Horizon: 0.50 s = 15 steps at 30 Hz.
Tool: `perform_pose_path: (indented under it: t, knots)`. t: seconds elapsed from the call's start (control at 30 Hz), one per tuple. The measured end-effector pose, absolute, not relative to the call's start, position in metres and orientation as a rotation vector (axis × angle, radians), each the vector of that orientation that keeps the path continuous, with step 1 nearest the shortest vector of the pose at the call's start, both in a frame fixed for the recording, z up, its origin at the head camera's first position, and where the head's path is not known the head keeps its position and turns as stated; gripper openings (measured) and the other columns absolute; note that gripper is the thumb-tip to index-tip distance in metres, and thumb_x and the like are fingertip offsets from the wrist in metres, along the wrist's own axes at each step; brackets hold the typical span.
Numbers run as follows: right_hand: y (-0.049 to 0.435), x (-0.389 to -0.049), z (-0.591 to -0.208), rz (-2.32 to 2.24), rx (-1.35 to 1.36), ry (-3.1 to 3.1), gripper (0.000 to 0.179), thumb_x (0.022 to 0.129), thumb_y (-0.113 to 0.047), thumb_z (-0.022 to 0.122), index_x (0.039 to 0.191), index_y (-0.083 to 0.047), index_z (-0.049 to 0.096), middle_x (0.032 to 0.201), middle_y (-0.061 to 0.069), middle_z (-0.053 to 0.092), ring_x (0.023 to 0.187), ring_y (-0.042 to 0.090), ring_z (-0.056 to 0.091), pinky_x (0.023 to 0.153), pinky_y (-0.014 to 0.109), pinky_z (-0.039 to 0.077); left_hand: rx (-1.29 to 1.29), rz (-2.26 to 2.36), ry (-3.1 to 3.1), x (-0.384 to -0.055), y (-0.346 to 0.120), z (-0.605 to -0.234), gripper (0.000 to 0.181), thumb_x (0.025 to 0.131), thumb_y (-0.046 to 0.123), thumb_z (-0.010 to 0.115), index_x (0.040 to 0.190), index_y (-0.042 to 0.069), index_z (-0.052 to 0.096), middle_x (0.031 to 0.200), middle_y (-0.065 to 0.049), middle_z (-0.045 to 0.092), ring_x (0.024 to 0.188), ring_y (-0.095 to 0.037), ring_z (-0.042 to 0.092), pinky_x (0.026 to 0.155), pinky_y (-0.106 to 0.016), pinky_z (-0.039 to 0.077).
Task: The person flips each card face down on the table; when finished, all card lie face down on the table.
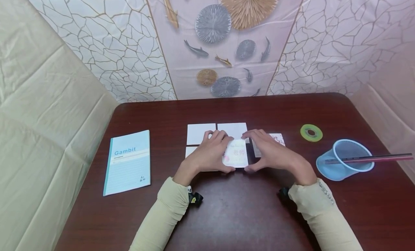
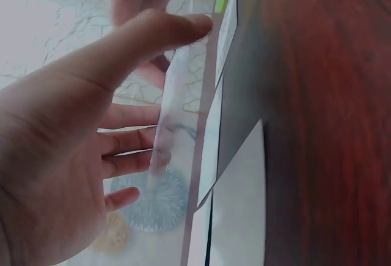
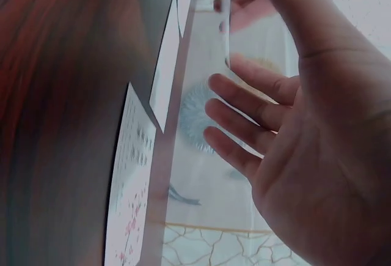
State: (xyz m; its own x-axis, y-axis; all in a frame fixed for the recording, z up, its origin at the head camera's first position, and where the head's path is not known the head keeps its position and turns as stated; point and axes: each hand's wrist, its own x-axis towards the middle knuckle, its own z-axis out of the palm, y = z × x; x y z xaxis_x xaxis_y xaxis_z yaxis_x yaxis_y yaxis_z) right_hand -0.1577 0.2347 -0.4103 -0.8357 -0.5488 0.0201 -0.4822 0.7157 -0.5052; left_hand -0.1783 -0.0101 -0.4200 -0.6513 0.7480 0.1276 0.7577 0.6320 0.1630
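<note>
A small white card (image 1: 236, 154) with pale pink print and Chinese characters is raised over the table between both hands. My left hand (image 1: 209, 153) grips its left side, thumb at the near edge and fingers at the far edge. At the right corners, my right hand (image 1: 275, 153) holds it between thumb and index fingertip; the other fingers (image 3: 241, 113) are spread loosely. Below lie white cards in a grid, including a far-left card (image 1: 196, 133) and a far-right card (image 1: 231, 127). A flower-printed card (image 3: 131, 180) lies under my right hand, partly hidden in the head view.
A light blue notebook (image 1: 129, 162) lies at the left of the dark wooden table (image 1: 227, 207). To the right are a green ring-shaped roll (image 1: 311, 132) and a blue plastic cup (image 1: 337, 164), tipped over, with dark sticks (image 1: 386, 157) jutting out to the right.
</note>
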Motion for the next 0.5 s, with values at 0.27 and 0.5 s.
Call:
perform_pose_path:
  t: [0.27,0.5]
  knots:
    - [0.2317,-0.156,-0.4098,-0.79,-0.868,2.788,0.094,0.062,-0.046,0.091,0.135,-0.008,0.046,0.136,0.006,0.045,0.126,0.022,0.038,0.102,0.049,0.036,-1.282,-0.365,-2.78,-0.1764,-0.0078,-0.4188,0.092,0.065,0.064,0.078,0.136,0.011,0.051,0.113,0.0,0.045,0.107,-0.017,0.041,0.099,-0.044,0.025]
    - [0.2275,-0.1574,-0.4087,-0.817,-0.85,2.775,0.098,0.062,-0.047,0.091,0.139,-0.011,0.043,0.136,0.004,0.045,0.124,0.024,0.04,0.1,0.047,0.038,-1.228,-0.479,-2.763,-0.1787,-0.0041,-0.4198,0.093,0.067,0.066,0.076,0.138,0.013,0.047,0.126,-0.001,0.043,0.117,-0.018,0.038,0.1,-0.043,0.023]
